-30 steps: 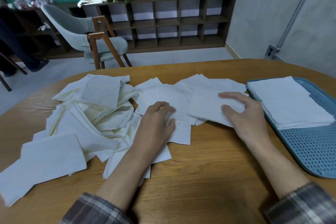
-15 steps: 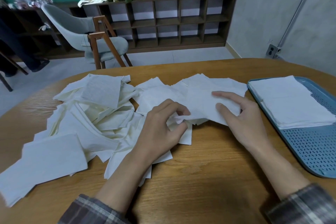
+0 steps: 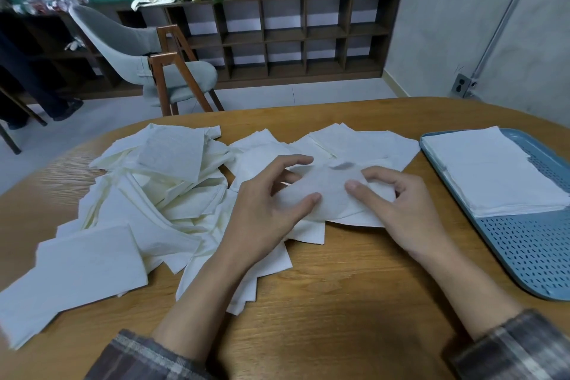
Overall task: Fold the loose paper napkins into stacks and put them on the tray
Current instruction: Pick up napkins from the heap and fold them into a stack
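Head view, we list: left hand and right hand, fingers pinching one thin napkin between them over the loose pile at mid-counter; folded stack on the blue tray, right.

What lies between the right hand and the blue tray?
In the head view, only bare table lies between the right hand and the tray.

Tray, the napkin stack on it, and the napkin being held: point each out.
tray point(image 3: 524, 251), head view, bare perforated floor.
napkin stack point(image 3: 485, 170), head view, middle of the top sheet.
held napkin point(image 3: 332, 194), head view, blurred middle of the sheet.
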